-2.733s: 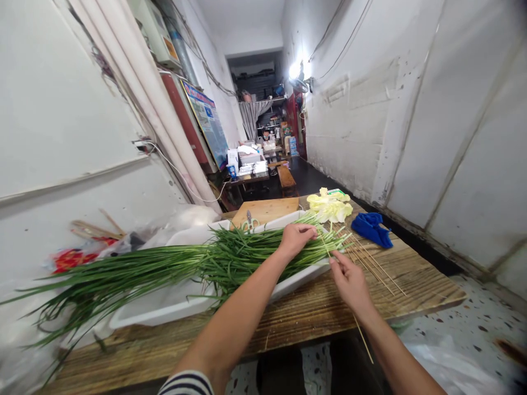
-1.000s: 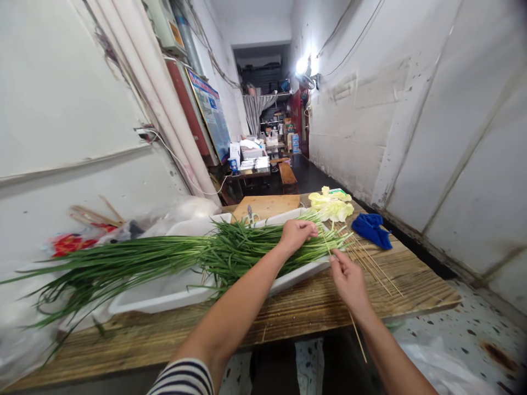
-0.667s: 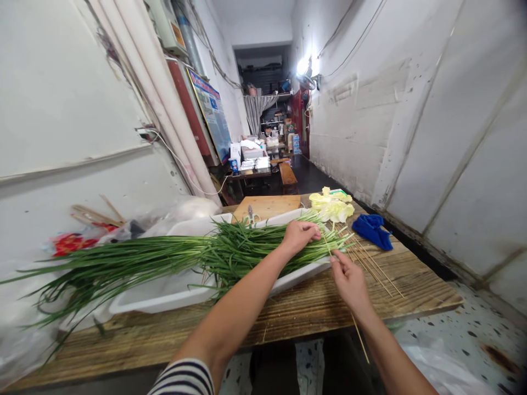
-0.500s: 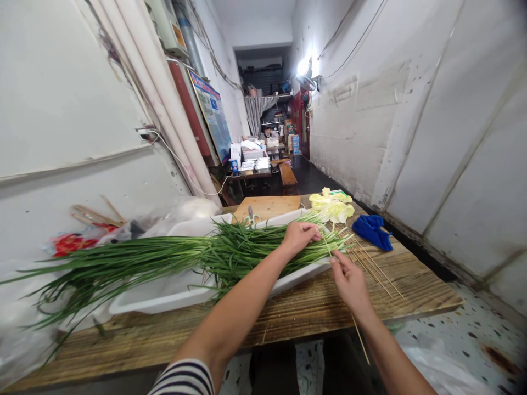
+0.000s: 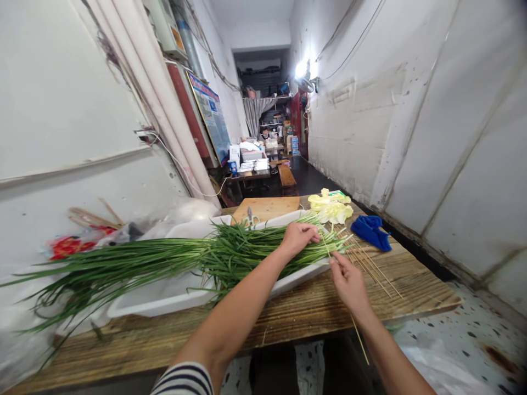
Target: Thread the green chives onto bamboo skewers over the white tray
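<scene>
Long green garlic chives (image 5: 242, 249) lie heaped across a white tray (image 5: 160, 304), their pale stalk ends pointing right. Over those stalk ends, my left hand (image 5: 300, 237) is closed in a pinch on a chive stalk near the skewer's upper end. My right hand (image 5: 349, 282) grips a thin bamboo skewer (image 5: 360, 340), whose lower end sticks out below the palm past the table edge. Fingertips hide part of where skewer and stalk meet. Several loose bamboo skewers (image 5: 374, 269) lie on the wood just right of my right hand.
Pale yellow cabbage leaves (image 5: 330, 207) and a blue cloth (image 5: 371, 232) lie at the right of the wooden table (image 5: 296, 323). Scissors (image 5: 250, 218) rest by a cutting board (image 5: 267, 208) behind the tray. Plastic bags (image 5: 193, 208) crowd the left. A person sits far back.
</scene>
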The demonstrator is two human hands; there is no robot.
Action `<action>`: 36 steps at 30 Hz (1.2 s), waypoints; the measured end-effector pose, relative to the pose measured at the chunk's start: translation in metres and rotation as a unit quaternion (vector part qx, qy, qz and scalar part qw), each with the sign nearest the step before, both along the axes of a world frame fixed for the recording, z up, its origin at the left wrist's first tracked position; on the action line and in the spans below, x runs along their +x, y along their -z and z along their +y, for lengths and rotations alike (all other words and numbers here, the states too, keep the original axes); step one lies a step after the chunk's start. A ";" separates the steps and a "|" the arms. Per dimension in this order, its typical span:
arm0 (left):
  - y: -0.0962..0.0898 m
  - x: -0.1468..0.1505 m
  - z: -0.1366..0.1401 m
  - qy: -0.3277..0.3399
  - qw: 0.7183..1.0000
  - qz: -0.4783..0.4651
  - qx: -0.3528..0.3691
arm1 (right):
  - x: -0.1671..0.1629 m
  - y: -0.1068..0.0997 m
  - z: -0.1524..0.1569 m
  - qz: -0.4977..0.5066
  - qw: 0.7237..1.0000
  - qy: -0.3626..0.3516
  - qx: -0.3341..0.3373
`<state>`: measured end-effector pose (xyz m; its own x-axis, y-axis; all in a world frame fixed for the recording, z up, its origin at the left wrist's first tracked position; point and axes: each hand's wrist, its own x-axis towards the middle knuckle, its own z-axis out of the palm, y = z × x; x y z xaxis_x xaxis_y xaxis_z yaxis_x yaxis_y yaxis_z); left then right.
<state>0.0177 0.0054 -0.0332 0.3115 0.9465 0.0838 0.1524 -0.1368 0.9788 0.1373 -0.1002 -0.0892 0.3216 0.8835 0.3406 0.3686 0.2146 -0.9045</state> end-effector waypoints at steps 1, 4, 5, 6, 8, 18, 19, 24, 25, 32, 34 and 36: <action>0.000 0.000 0.000 0.000 1.000 0.001 0.000 | 0.000 0.000 0.000 0.000 1.000 -0.001 0.000; -0.001 0.000 -0.001 0.006 1.000 0.003 0.002 | 0.000 0.002 0.000 0.000 1.000 0.000 -0.003; -0.001 0.000 -0.002 0.008 1.000 0.004 0.003 | 0.001 0.002 0.001 0.000 1.000 -0.001 -0.006; -0.001 0.000 -0.002 0.009 1.000 0.004 0.004 | 0.001 0.003 0.001 -0.002 1.000 -0.001 -0.008; -0.001 -0.001 -0.002 0.008 1.000 0.005 0.010 | 0.001 0.003 0.001 -0.006 1.000 0.000 -0.013; 0.001 -0.001 0.000 0.010 1.000 0.006 0.014 | 0.001 0.003 0.001 -0.014 1.000 0.000 -0.011; 0.001 -0.001 0.000 0.009 1.000 0.007 0.014 | 0.001 0.003 0.001 -0.014 1.000 0.002 -0.008; 0.000 -0.001 -0.001 0.006 1.000 0.011 0.006 | 0.001 0.003 0.000 -0.008 1.000 0.002 -0.007; 0.000 -0.001 0.000 0.007 1.000 0.011 0.007 | 0.001 0.002 0.000 -0.005 1.000 0.000 -0.010; 0.003 -0.002 0.001 0.008 1.000 0.016 0.018 | -0.001 0.001 0.000 -0.012 1.000 0.007 -0.006; 0.004 -0.002 0.002 0.009 1.000 0.019 0.021 | -0.001 0.001 0.001 -0.013 1.000 0.008 -0.002; 0.004 -0.002 0.002 0.010 0.999 0.021 0.022 | -0.001 0.001 0.001 -0.010 1.000 0.010 0.002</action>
<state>0.0159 0.0076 -0.0374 0.3343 0.9357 0.1125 0.1892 -0.1836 0.9646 0.1359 -0.0987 -0.0899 0.3319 0.8757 0.3507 0.3911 0.2106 -0.8959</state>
